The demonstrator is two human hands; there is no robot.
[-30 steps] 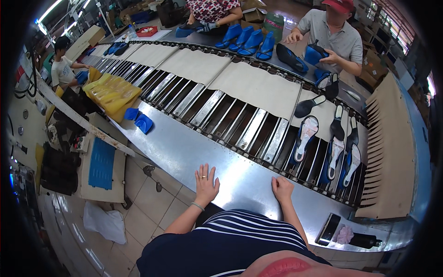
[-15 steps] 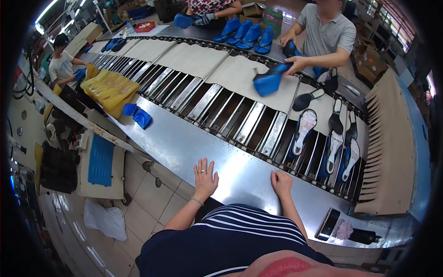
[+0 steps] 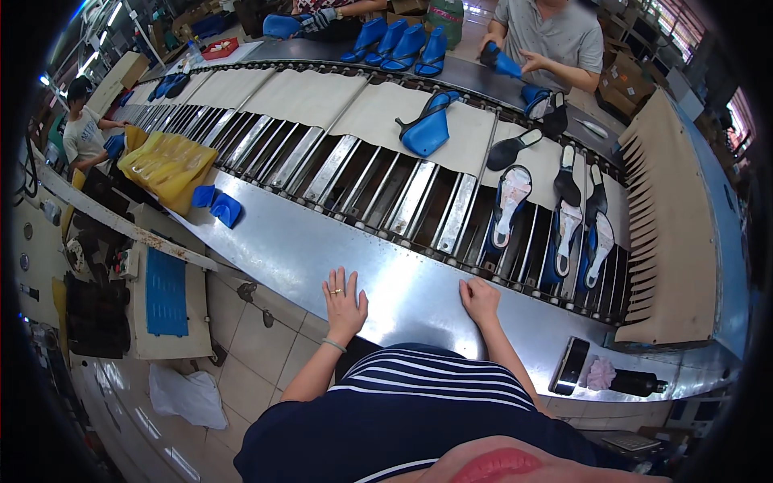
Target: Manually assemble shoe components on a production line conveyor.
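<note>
My left hand [image 3: 345, 307] lies flat on the near edge of the metal table [image 3: 282, 229], its fingers a little spread and nothing held. To its right my right hand [image 3: 481, 301] rests on the same metal, fingers curled in with nothing visible in them. Beyond both hands runs a slatted conveyor [image 3: 342, 173]. A blue shoe last with a black strap [image 3: 428, 131] lies tilted on its pale cloth cover. Nearest my right hand on the slats is an upturned shoe with a whitish sole [image 3: 510, 201]; two more like it lie farther right.
Fringed brown curtain [image 3: 672, 241] hangs at the conveyor's right end. A phone [image 3: 571, 364] and a black bottle [image 3: 638, 383] lie on the table's right. Blue pieces [image 3: 226, 211] and a yellow bag [image 3: 167, 165] sit left. A co-worker [image 3: 555, 40] stands across, holding a blue last.
The co-worker across has let go of the strapped blue last, which now lies on the cloth, and has drawn back. My hands stay resting on the metal. The whole view has shifted slightly.
</note>
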